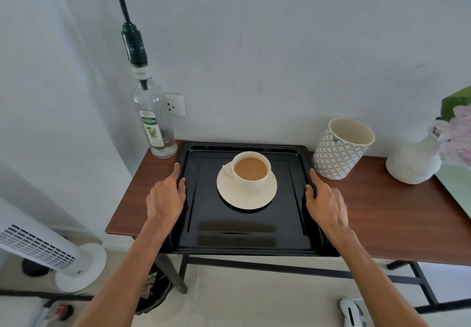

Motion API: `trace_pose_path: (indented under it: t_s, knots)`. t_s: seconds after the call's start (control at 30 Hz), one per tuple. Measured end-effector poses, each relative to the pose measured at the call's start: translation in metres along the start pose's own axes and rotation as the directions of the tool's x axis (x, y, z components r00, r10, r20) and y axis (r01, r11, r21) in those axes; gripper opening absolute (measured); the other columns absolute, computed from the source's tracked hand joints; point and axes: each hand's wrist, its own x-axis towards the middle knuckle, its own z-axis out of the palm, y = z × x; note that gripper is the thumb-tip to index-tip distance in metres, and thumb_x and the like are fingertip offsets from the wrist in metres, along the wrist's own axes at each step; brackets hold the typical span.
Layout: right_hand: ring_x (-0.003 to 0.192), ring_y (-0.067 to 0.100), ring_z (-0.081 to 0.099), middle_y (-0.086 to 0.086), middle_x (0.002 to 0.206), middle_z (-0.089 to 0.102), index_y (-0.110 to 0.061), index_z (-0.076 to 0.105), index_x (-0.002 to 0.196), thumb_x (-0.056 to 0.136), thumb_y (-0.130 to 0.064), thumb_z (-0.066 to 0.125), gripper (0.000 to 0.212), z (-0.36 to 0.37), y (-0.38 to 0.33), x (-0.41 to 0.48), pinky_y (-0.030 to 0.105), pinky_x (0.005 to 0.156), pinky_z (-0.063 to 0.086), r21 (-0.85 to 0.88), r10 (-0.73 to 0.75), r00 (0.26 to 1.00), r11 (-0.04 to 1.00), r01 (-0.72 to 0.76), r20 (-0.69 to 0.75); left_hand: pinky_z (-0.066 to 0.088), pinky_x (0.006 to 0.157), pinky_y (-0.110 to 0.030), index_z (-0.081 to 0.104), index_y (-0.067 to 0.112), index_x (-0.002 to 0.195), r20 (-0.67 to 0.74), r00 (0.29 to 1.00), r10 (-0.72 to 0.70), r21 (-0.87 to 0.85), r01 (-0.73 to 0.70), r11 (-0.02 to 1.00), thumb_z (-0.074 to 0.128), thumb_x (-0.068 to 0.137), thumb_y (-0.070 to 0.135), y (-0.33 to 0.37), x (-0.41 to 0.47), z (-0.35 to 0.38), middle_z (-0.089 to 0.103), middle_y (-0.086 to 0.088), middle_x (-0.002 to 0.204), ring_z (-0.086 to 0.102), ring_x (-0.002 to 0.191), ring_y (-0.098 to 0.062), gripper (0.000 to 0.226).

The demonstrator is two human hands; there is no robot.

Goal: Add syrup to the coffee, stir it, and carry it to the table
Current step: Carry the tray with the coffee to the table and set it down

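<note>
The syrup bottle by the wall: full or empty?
Nearly empty. The syrup bottle is see-through glass down to a thin layer at its base. It stands upright, pump on top.

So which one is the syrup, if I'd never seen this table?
Start at the black tray on the wooden table. Just past its far left corner, against the wall, stands the syrup bottle: tall clear glass, green label, and a long black pump on top, unlike anything nearby.

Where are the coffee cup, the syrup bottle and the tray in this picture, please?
cup (251,170): head view, on the coffee surface inside the cup.
syrup bottle (153,128): head view, on the label of the glass body.
tray (237,230): head view, on the bare black floor near its front edge.
</note>
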Motion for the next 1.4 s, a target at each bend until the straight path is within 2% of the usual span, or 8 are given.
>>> trace_pose_path:
  t_s: [0.17, 0.3, 0.47, 0.73, 0.9, 1.07, 1.27, 1.4]
  knots:
    - [0.068, 0.03, 0.059, 0.016, 0.084, 0.072, -0.024, 0.039, 0.158, 0.106, -0.022, 0.051, 0.054, -0.009, 0.0, -0.002, 0.044, 0.065, 0.054, 0.023, -0.053, 0.999, 0.998, 0.053, -0.001, 0.053, 0.069, -0.046, 0.041, 0.021, 0.153, -0.032, 0.999, -0.036, -0.017, 0.036, 0.999, 0.046, 0.104, 0.03, 0.003, -0.016, -0.014, 0.073, -0.018, 0.085, 0.069, 0.084, -0.04, 0.05]
    - [0.077, 0.036, 0.066, 0.019, 0.093, 0.074, -0.024, 0.039, 0.158, 0.105, -0.022, 0.051, 0.054, -0.017, 0.001, -0.007, 0.04, 0.065, 0.049, 0.034, -0.102, 0.995, 0.994, 0.101, 0.023, 0.054, 0.069, -0.047, 0.043, 0.021, 0.152, -0.055, 0.995, -0.083, -0.031, 0.082, 0.996, 0.046, 0.104, 0.031, 0.002, -0.039, -0.025, 0.073, -0.017, 0.085, 0.069, 0.083, -0.04, 0.049]
    - [0.056, 0.016, 0.051, 0.007, 0.07, 0.064, -0.024, 0.038, 0.158, 0.105, -0.022, 0.052, 0.055, -0.024, 0.0, -0.018, 0.033, 0.06, 0.044, 0.043, -0.174, 0.983, 0.984, 0.171, 0.066, 0.052, 0.066, -0.046, 0.044, 0.019, 0.151, -0.099, 0.986, -0.134, -0.039, 0.13, 0.991, 0.048, 0.104, 0.03, -0.005, -0.077, -0.035, 0.072, -0.017, 0.082, 0.068, 0.081, -0.04, 0.049]
    - [0.079, 0.033, 0.063, 0.012, 0.083, 0.068, -0.022, 0.04, 0.158, 0.104, -0.022, 0.051, 0.055, -0.025, -0.023, -0.049, 0.041, 0.07, 0.05, 0.101, -0.322, 0.937, 0.945, 0.31, 0.136, 0.053, 0.068, -0.046, 0.044, 0.019, 0.152, -0.199, 0.953, -0.23, -0.046, 0.226, 0.973, 0.048, 0.104, 0.03, -0.036, -0.14, -0.065, 0.074, -0.022, 0.089, 0.068, 0.082, -0.042, 0.049]
    - [0.069, 0.027, 0.06, 0.005, 0.075, 0.063, -0.027, 0.039, 0.158, 0.105, -0.026, 0.051, 0.054, -0.016, -0.05, -0.068, 0.036, 0.066, 0.047, 0.123, -0.393, 0.902, 0.919, 0.375, 0.18, 0.04, 0.06, -0.036, 0.049, 0.018, 0.148, -0.3, 0.901, -0.315, -0.025, 0.323, 0.946, 0.051, 0.103, 0.029, -0.059, -0.184, -0.087, 0.074, -0.019, 0.088, 0.068, 0.081, -0.041, 0.047]
    - [0.062, 0.022, 0.058, -0.001, 0.07, 0.059, -0.029, 0.04, 0.157, 0.105, -0.025, 0.05, 0.053, -0.001, -0.089, -0.091, 0.033, 0.06, 0.046, 0.151, -0.501, 0.837, 0.865, 0.478, 0.22, 0.051, 0.066, -0.047, 0.051, 0.013, 0.147, -0.352, 0.849, -0.394, -0.072, 0.395, 0.916, 0.053, 0.101, 0.024, -0.089, -0.228, -0.115, 0.073, -0.027, 0.104, 0.068, 0.086, -0.044, 0.048]
    - [0.06, 0.02, 0.052, -0.001, 0.069, 0.058, -0.029, 0.042, 0.155, 0.104, -0.023, 0.051, 0.053, 0.023, -0.147, -0.127, 0.034, 0.06, 0.043, 0.203, -0.638, 0.727, 0.77, 0.605, 0.253, 0.039, 0.061, -0.036, 0.051, 0.013, 0.147, -0.435, 0.749, -0.5, -0.082, 0.519, 0.851, 0.053, 0.101, 0.023, -0.129, -0.286, -0.148, 0.073, -0.021, 0.085, 0.066, 0.076, -0.041, 0.047]
    - [0.08, 0.032, 0.063, 0.01, 0.085, 0.071, -0.028, 0.04, 0.157, 0.104, -0.024, 0.049, 0.054, 0.042, -0.19, -0.159, 0.042, 0.074, 0.052, 0.263, -0.703, 0.641, 0.71, 0.653, 0.309, 0.039, 0.062, -0.036, 0.052, 0.012, 0.146, -0.481, 0.673, -0.562, -0.109, 0.59, 0.8, 0.054, 0.1, 0.023, -0.159, -0.324, -0.173, 0.074, -0.021, 0.088, 0.067, 0.081, -0.041, 0.047]
